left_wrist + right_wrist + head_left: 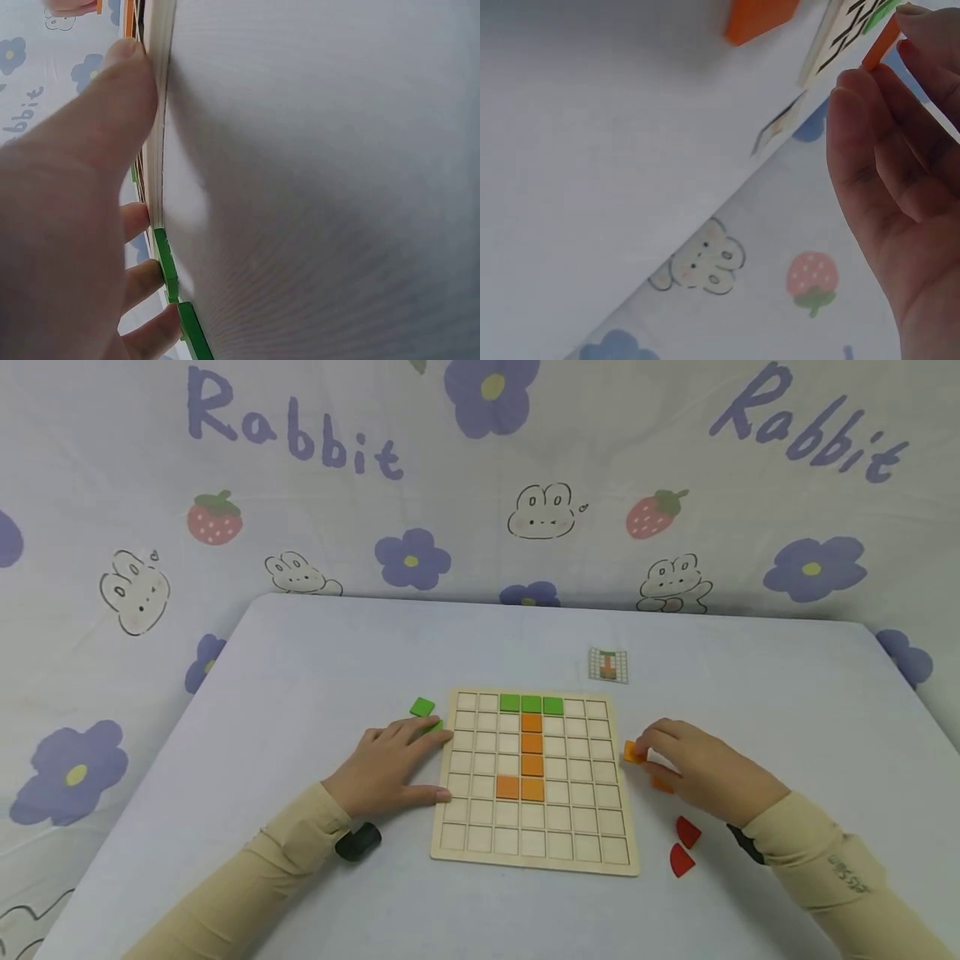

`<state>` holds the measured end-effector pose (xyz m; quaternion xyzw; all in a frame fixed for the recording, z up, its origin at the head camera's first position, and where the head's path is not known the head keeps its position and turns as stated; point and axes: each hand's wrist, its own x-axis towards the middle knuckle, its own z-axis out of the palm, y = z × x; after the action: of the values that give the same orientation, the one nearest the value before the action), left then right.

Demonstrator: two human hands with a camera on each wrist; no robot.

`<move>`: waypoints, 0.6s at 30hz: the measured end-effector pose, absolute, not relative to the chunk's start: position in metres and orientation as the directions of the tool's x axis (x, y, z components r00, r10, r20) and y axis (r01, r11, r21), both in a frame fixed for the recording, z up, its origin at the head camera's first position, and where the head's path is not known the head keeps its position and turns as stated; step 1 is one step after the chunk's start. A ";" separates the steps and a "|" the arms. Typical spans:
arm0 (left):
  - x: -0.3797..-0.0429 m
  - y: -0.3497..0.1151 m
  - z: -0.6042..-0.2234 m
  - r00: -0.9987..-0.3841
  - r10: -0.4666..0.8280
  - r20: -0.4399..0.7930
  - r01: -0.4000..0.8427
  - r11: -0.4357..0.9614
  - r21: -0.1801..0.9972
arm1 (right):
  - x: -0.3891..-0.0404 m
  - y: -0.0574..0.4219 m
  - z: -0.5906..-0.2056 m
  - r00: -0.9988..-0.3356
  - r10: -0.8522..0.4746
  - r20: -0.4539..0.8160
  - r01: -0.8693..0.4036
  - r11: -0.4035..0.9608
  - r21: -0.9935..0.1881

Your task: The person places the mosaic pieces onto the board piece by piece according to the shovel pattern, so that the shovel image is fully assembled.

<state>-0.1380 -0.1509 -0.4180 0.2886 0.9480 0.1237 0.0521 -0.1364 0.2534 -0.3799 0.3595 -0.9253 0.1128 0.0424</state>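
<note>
A wooden grid board (534,853) lies on the table. Three green square tiles line its top row, with a column of orange square tiles (532,743) below them and one more orange tile left of the lowest. My left hand (384,770) rests along the board's left edge, thumb and index fingertip on the rim. Two loose green tiles (422,707) lie by its other fingers. Right of the board, my right hand (701,768) pinches an orange square tile (883,45) between thumb and fingers. Another orange tile (663,784) lies on the table, partly hidden beneath that hand.
Two red quarter-round pieces (682,860) lie right of the board near its lower corner. Behind the board is a small pattern card (608,666). A dark wrist device (358,842) shows at the left cuff. A printed cloth (465,468) hangs behind the table.
</note>
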 end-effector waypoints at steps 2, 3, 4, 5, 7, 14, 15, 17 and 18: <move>-0.138 -0.151 -0.418 -0.829 0.559 -0.030 0.533 0.804 0.264 | -0.136 0.248 -0.380 -0.704 -0.683 0.194 -0.710 0.688 -0.151; -0.138 -0.151 -0.418 -0.829 0.558 -0.034 0.531 0.805 0.264 | -0.135 0.245 -0.380 -0.690 -0.694 0.208 -0.723 0.677 -0.139; -0.138 -0.151 -0.417 -0.829 0.558 -0.034 0.531 0.805 0.264 | -0.135 0.242 -0.381 -0.677 -0.703 0.217 -0.734 0.666 -0.134; -0.138 -0.151 -0.418 -0.829 0.559 -0.034 0.532 0.805 0.264 | -0.134 0.239 -0.381 -0.665 -0.712 0.227 -0.745 0.654 -0.133; -0.138 -0.151 -0.418 -0.827 0.561 -0.033 0.534 0.803 0.264 | -0.132 0.233 -0.382 -0.644 -0.727 0.239 -0.763 0.634 -0.129; -0.138 -0.151 -0.419 -0.826 0.562 -0.031 0.535 0.802 0.265 | -0.127 0.213 -0.387 -0.597 -0.762 0.252 -0.801 0.585 -0.130; -0.138 -0.151 -0.420 -0.827 0.562 -0.031 0.536 0.802 0.265 | -0.126 0.210 -0.387 -0.594 -0.765 0.248 -0.803 0.581 -0.132; -0.138 -0.150 -0.420 -0.826 0.563 -0.027 0.538 0.801 0.262 | -0.125 0.206 -0.389 -0.581 -0.775 0.248 -0.813 0.562 -0.150; -0.138 -0.150 -0.419 -0.826 0.563 -0.026 0.538 0.801 0.263 | -0.125 0.204 -0.389 -0.576 -0.781 0.243 -0.818 0.553 -0.160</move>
<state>-0.1375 -0.1501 -0.4195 0.2904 0.9476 0.1229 0.0515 -0.1246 0.2037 -0.3892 0.4549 -0.8783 0.1285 0.0720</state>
